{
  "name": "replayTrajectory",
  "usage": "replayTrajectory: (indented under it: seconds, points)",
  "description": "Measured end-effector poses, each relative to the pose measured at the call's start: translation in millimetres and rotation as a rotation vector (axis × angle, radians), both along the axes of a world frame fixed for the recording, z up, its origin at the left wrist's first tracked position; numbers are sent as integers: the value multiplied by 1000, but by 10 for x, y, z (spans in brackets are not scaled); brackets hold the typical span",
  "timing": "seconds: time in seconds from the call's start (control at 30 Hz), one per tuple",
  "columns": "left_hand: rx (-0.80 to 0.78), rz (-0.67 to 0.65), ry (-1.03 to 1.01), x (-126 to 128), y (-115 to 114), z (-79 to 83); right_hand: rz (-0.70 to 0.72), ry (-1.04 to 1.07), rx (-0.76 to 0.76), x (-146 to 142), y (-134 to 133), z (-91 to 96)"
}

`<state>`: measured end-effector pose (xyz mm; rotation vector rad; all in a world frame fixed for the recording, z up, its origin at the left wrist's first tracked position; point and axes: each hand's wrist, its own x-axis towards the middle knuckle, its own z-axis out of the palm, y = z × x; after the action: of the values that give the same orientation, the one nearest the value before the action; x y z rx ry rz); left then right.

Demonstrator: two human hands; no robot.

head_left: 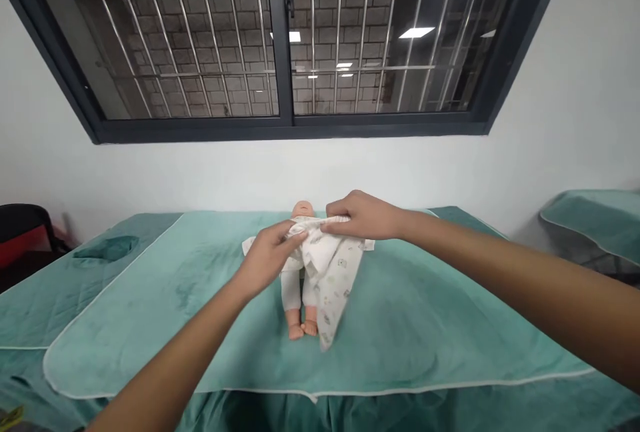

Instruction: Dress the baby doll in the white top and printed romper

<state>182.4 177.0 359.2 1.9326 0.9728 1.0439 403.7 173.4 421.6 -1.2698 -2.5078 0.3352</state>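
A baby doll (302, 209) in white clothes lies on its back on a teal mat (150, 299), head toward the wall, bare feet toward me. A white printed cloth (336, 279) is draped over its chest and hangs down past its right side. My left hand (266, 255) pinches the cloth at the doll's chest. My right hand (361, 215) grips the cloth's upper edge near the doll's neck, fingers curled.
The mat with white piping covers a table draped in teal sheeting (30, 305). A crumpled teal cloth (106, 247) lies at the left. A dark and red object (23, 232) stands far left. Another teal-covered table (595, 219) is at the right. A barred window (280, 39) fills the wall.
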Motion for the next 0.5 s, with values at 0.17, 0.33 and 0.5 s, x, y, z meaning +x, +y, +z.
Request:
replayTrajectory:
  seconds: [0.17,0.33,0.5]
  points:
    - [-244,-65,-236,-352,-268,-141,78,-70,-425,-15,-233,-128]
    - [-580,-116,-634,-474,-406,-361,172,437,-674,-200,-414,-330]
    - [-721,-462,-289,-511,-336,-553,52,833,-672,-418,-308,-663]
